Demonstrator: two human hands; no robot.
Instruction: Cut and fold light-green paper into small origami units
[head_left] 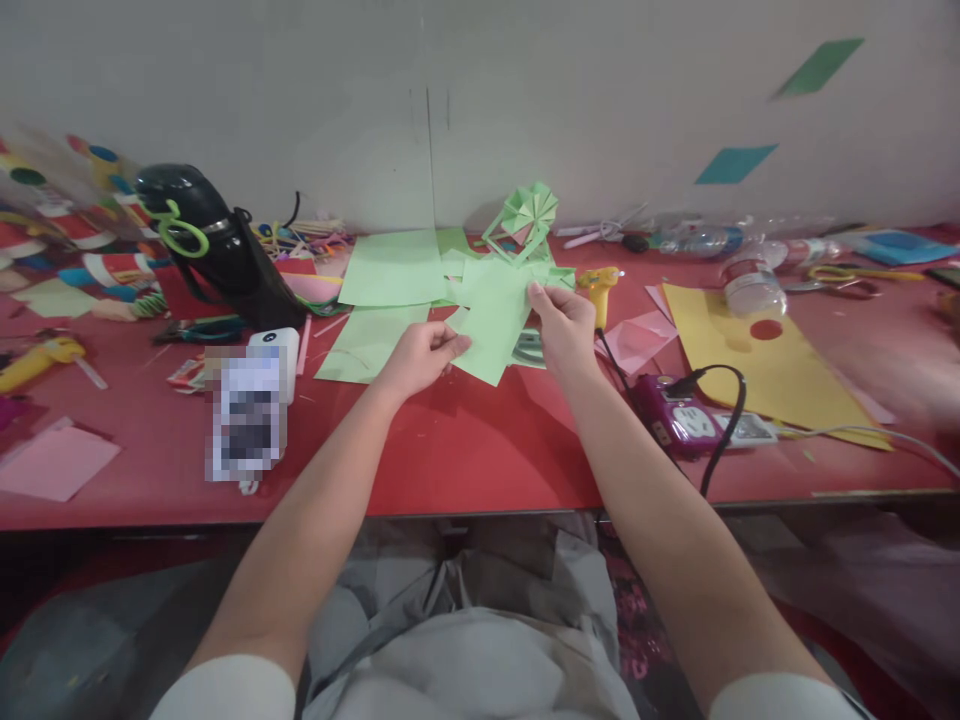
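Observation:
Between my two hands a sheet of light green paper [489,318] is held up over the red table. My left hand [424,358] pinches its lower left edge between thumb and fingers. At the upper right edge, my right hand [561,325] grips the same sheet, thumb on top. Behind it stands a folded green paper wheel [529,212] on a paper frame. More green sheets [394,268] lie on the table to the left and behind. Scissors, partly hidden, seem to show as a grey handle [529,347] beside my right hand.
A black bottle [202,235] leans at the left near a phone [251,415]. Right of my hands are a yellow glue gun [600,292], a purple power socket [679,418], yellow paper [757,350] and plastic bottles [750,278]. Another person's blurred hand [911,350] is at far right.

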